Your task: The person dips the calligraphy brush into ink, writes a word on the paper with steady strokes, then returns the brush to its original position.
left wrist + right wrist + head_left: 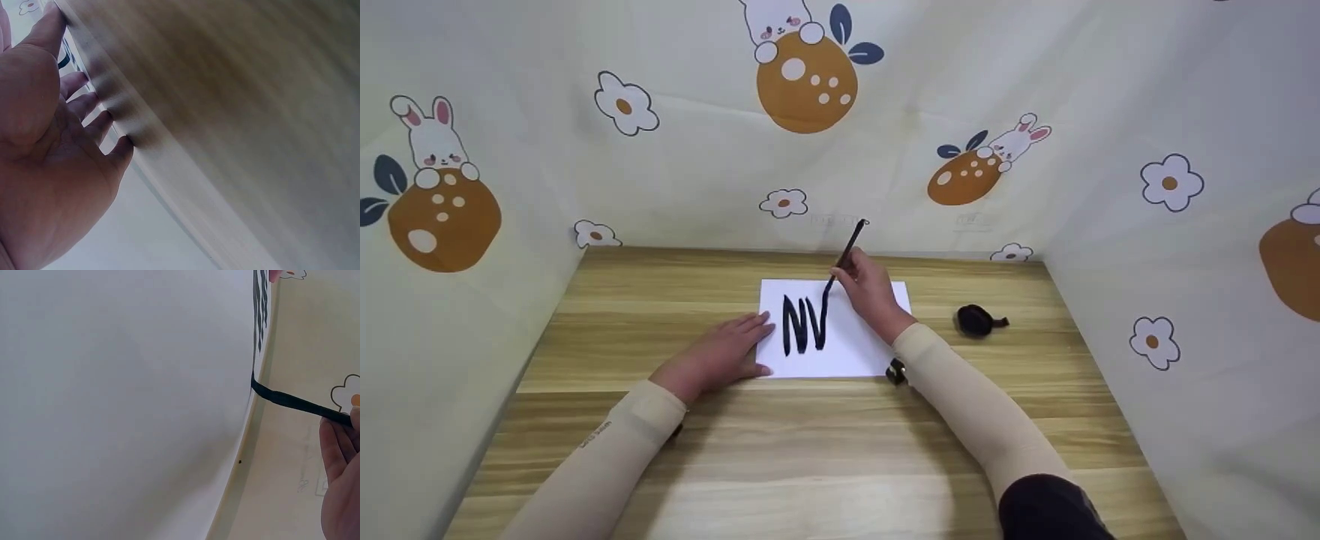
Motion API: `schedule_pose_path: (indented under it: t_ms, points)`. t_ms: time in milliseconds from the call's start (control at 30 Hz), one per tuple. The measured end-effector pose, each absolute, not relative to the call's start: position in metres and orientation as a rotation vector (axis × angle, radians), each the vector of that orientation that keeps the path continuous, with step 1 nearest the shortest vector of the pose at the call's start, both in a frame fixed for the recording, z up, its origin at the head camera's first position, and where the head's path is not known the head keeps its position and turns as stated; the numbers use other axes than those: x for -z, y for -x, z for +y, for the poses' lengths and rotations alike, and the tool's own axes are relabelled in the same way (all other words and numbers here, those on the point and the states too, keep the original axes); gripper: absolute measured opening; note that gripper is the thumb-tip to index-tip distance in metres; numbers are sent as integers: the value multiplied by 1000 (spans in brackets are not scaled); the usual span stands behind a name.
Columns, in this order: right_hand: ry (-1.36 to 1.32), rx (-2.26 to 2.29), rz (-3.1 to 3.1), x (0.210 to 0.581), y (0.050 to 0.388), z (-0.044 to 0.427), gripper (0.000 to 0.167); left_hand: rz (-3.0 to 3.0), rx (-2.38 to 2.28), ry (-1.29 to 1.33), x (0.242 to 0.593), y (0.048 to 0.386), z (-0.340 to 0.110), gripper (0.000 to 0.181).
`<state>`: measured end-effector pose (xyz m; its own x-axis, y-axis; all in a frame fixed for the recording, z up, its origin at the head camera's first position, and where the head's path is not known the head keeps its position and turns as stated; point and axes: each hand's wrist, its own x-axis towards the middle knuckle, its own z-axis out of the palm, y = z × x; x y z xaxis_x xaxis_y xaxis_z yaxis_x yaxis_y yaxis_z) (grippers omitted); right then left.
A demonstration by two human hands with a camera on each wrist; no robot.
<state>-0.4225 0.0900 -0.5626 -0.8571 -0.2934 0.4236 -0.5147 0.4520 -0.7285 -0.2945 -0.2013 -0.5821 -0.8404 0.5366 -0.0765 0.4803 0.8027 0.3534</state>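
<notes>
Black brush [852, 241]: pinched by right hand [871, 289].
Paper [851, 356]: centre, partly hand-covered.
Left hand [718, 351]: fingers extended.
Dark dish [975, 320]: right-centre.

Paper [853, 349] on the table [825, 450], brush [852, 243] tip-down on it, dish [975, 320] to the right

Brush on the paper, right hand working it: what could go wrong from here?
The brush tip bends against the paper, so a harder press by the right hand might thicken the line.
The black strokes may be wet; the left hand has fingertips close by and could smear them.
The black dish sits to the right of the right forearm; an outward swing might knock it.
</notes>
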Motion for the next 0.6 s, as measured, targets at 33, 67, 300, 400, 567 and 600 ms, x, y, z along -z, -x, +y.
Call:
schedule_pose_path:
  t_ms: [33,67,300,400,567,600]
  points:
    - [-696,-1365,-2470,562,422,90,9,2819,-483,-804,582,294,-201,85]
    - [-691,-1365,-2474,562,422,90,8,2818,-483,-804,583,295,-201,86]
    - [-676,-1386,-2456,560,419,93,10,2810,-493,-785,579,293,-200,84]
    - [-669,-1411,-2442,557,417,95,9,2812,-486,-779,579,293,-200,84]
    - [-657,-1466,-2403,550,415,98,7,2813,-486,-781,579,293,-200,84]
    - [-658,-1474,-2395,550,414,99,7,2812,-486,-783,579,293,-200,84]
